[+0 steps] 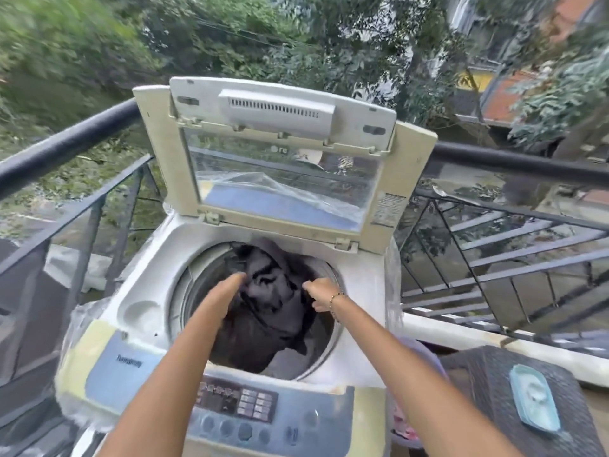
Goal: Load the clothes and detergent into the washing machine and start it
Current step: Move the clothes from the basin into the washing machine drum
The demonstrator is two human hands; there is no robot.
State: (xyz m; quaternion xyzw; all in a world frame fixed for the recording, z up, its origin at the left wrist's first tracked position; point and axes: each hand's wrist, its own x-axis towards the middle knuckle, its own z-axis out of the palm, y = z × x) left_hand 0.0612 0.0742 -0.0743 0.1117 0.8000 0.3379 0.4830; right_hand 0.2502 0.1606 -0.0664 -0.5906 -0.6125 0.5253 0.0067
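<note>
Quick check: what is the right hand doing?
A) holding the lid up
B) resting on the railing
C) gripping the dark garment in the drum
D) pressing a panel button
C: the right hand curls its fingers into the dark garment over the drum, clear of the control panel and the raised lid.

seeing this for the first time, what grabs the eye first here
A top-loading washing machine fills the centre, its glass lid standing open in front of a balcony railing with trees behind. Both hands reach inside it: the left hand presses flat on a heap of dark clothes, while the right hand grips the heap's edge.
</note>
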